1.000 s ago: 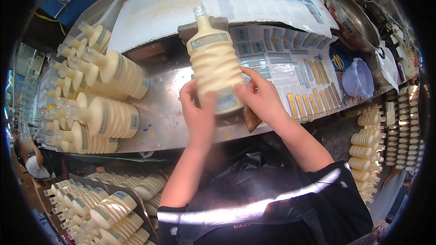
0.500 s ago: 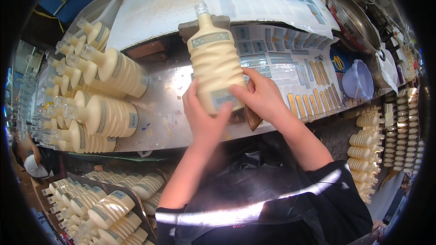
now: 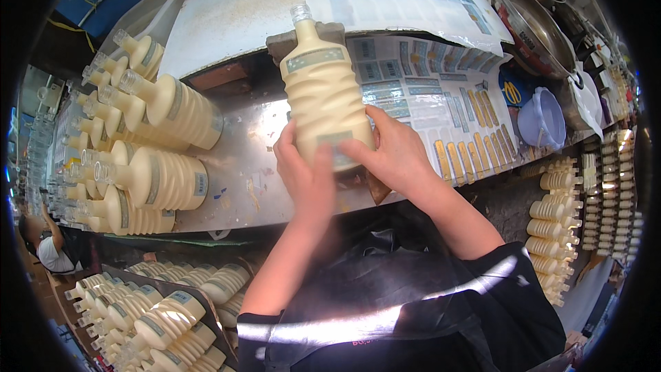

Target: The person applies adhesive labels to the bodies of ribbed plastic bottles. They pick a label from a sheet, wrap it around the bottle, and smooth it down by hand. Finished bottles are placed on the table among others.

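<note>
A cream-coloured bottle with a wavy ribbed body and a clear neck lies before me, neck pointing away. Its shoulder end rests at a grey block. A patterned band runs across the shoulder, and a small blue-grey label sits near the base. My left hand grips the lower left side, its thumb blurred over the label's left part. From the right, my right hand holds the base, fingers along the side and thumb on the label. Beneath it, a brown wedge-shaped piece shows partly.
Several similar bottles lie stacked on the metal table to the left. Sheets of blue and gold labels spread to the right, beside a lilac bucket and a large pan. More bottles fill a crate lower left. A person is far left.
My left thumb has moved up and leftward across the label. My right thumb has shifted slightly left and down over it. The bottle remains in nearly the same place.
</note>
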`<state>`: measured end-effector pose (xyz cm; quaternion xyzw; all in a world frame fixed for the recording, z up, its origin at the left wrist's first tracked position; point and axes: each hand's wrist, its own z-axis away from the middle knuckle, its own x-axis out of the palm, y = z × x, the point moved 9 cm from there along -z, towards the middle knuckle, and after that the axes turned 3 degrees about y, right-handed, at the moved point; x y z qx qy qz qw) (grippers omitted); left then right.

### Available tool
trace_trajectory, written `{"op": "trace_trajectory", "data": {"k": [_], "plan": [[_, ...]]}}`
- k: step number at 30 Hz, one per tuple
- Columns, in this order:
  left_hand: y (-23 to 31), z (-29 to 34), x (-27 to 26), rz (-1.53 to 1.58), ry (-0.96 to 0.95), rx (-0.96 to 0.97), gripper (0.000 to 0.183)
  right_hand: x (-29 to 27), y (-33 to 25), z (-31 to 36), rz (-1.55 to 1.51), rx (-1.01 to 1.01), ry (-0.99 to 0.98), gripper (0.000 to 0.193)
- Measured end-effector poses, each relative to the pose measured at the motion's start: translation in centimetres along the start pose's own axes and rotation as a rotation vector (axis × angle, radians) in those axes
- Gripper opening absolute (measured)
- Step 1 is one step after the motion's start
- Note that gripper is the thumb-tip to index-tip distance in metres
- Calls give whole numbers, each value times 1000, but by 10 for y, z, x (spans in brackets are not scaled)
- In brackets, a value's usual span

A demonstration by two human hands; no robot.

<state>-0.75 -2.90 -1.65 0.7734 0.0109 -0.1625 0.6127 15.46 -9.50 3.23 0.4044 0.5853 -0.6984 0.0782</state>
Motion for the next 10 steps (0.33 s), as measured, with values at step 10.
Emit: {"op": "trace_trajectory", "data": {"k": [10], "plan": [[-7,0,2,15,-5,-64,70,-1,0,1,13,137,-78,51]]}}
